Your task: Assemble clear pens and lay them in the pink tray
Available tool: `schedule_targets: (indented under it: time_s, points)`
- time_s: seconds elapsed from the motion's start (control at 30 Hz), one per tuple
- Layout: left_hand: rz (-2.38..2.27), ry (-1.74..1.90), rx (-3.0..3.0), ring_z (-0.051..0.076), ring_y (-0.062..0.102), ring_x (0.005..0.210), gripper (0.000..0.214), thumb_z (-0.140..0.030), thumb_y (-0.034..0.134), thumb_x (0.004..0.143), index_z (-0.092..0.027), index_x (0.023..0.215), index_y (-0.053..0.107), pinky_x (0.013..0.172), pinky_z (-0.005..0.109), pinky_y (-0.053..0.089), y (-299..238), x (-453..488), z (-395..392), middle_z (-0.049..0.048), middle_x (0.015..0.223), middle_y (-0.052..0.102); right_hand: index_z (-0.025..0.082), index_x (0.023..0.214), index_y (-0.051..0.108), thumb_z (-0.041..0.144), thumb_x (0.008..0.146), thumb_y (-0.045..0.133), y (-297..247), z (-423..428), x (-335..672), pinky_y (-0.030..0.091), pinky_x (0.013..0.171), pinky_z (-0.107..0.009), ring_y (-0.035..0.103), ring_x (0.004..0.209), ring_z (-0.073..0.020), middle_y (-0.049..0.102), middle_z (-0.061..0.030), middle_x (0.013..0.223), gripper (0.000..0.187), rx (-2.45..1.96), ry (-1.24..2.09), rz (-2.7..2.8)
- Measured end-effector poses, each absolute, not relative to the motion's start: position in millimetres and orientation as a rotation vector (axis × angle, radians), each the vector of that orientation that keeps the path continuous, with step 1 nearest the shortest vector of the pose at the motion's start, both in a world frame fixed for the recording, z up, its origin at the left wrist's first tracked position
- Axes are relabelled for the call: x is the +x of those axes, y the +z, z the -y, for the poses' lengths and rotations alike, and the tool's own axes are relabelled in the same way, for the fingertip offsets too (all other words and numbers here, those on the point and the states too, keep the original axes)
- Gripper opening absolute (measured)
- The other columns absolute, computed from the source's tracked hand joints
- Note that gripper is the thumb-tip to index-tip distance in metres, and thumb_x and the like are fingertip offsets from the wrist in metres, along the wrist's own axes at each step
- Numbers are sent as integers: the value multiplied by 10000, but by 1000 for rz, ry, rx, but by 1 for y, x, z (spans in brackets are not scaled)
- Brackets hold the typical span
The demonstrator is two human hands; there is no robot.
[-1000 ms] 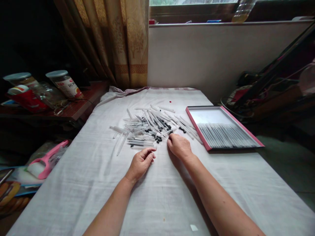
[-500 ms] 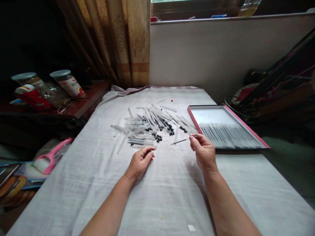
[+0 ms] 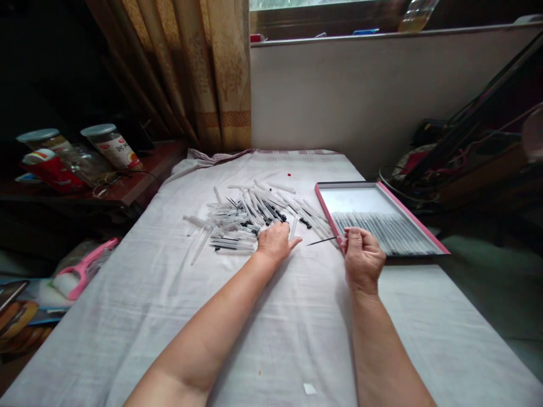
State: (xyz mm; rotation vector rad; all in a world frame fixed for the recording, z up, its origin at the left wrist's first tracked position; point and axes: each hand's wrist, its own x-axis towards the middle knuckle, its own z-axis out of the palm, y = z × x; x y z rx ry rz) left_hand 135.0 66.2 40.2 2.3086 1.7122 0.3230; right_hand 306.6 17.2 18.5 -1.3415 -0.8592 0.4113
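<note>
My left hand (image 3: 276, 243) lies over the front of a loose pile of clear pen barrels (image 3: 229, 217), its thumb stretched out to the right. The fingertips are hidden among small black caps (image 3: 304, 223), and nothing shows in its grasp. My right hand (image 3: 363, 257) pinches a thin dark pen refill (image 3: 323, 241) between thumb and fingers, its dark point toward the left. This hand is raised beside the near left corner of a shallow pink-edged box (image 3: 413, 217). Inside the box, a row of clear pens (image 3: 382, 233) lies side by side.
A white cloth (image 3: 237, 316) covers the table. A small red piece (image 3: 289, 174) lies behind the pile and a white scrap (image 3: 310, 389) near the front. On the left are a side table with jars (image 3: 116, 150) and pink-handled scissors (image 3: 87, 268).
My left hand has moved forward and right onto the black caps, its thumb now spread. My right hand, still pinching the refill, has shifted right toward the box. The view has shifted slightly.
</note>
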Motion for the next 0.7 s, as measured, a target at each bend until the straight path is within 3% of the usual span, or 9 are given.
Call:
schedule_targets:
  time_s: [0.1, 0.27, 0.4, 0.5, 0.57, 0.7]
  points:
    - [-1759, 210, 2318, 270, 657, 952, 338, -397, 646, 847, -122, 1043, 641, 793, 335, 481, 38, 152, -72, 171, 1055, 656, 157, 833, 638, 545, 804, 615, 17, -20, 307, 474, 483, -205, 572, 510, -90, 610, 19, 665, 390, -1266, 454, 712]
    - [-1760, 272, 2307, 242, 656, 946, 166, -260, 537, 913, -157, 1011, 623, 794, 326, 481, 34, 135, -58, 149, 1039, 666, 160, 862, 605, 547, 790, 622, 22, -23, 306, 514, 480, -202, 617, 523, -92, 656, 5, 716, 394, -1207, 469, 544]
    - [-1513, 715, 1870, 182, 668, 810, 152, -267, 529, 907, -201, 1023, 601, 713, 277, 493, 25, 99, -36, 68, 914, 700, 170, 847, 579, 553, 782, 622, 27, -22, 301, 495, 437, -181, 613, 500, -91, 658, 13, 682, 391, -1181, 520, 496]
    - [-1307, 936, 1278, 144, 666, 643, 538, -394, 557, 875, -217, 1355, 390, 558, 226, 481, 22, 75, -22, 32, 856, 694, 167, 831, 588, 530, 774, 638, 31, -18, 288, 486, 419, -178, 612, 484, -92, 658, 14, 667, 371, -1152, 582, 516]
    - [-1285, 1041, 1170, 132, 655, 605, 718, -451, 580, 844, -234, 1451, 263, 537, 218, 480, 23, 64, -14, 20, 849, 690, 161, 828, 599, 512, 778, 638, 32, -14, 276, 493, 421, -189, 613, 478, -96, 662, 11, 661, 357, -1141, 629, 566]
    - [-1328, 1142, 1349, 160, 679, 760, 470, -469, 507, 876, -208, 1264, 551, 589, 226, 489, 27, 51, -2, 78, 1014, 707, 156, 826, 611, 487, 788, 633, 32, -9, 259, 499, 426, -199, 624, 482, -106, 673, 2, 662, 334, -1121, 736, 638]
